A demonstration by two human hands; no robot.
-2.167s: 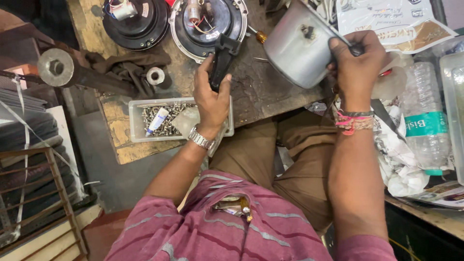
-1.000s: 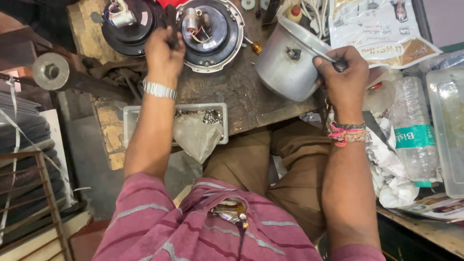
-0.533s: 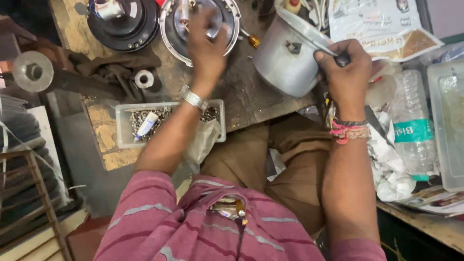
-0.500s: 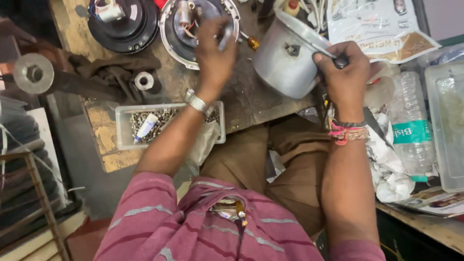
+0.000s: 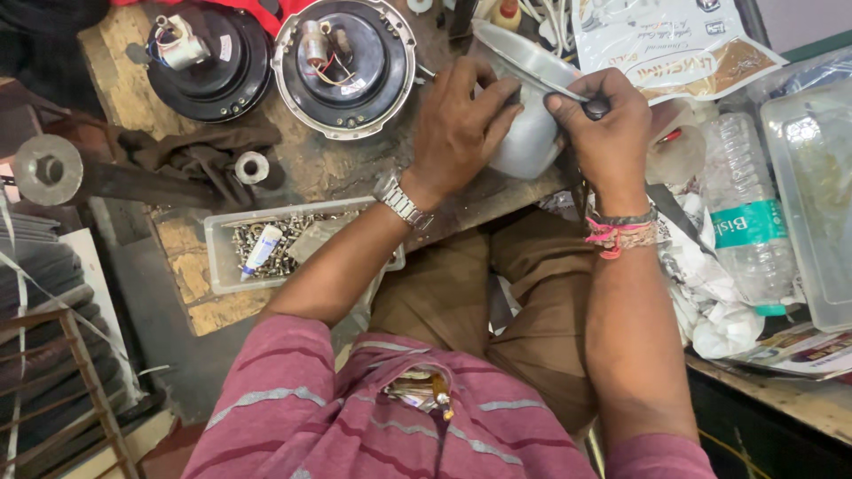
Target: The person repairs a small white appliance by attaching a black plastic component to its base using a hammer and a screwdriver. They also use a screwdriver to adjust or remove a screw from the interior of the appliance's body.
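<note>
A grey metal housing (image 5: 532, 133), shaped like a pot, lies on its side at the near edge of a worn wooden bench (image 5: 337, 173). My left hand (image 5: 461, 124) is wrapped around its left side, fingers curled onto the body. My right hand (image 5: 603, 120) grips the dark handle of a thin tool whose metal shaft (image 5: 541, 82) lies across the housing's open rim. A silver-rimmed round motor plate (image 5: 346, 66) with wires sits just left of my left hand.
A black round motor part (image 5: 209, 58) lies at the far left of the bench. A clear tray of screws (image 5: 284, 244) sits at the near edge. A plastic bottle (image 5: 741, 222), a clear lidded box (image 5: 816, 195) and crumpled paper stand to the right.
My left hand left the silver-rimmed motor plate and moved right onto the grey housing. The right hand stayed on the tool at the housing's rim.
</note>
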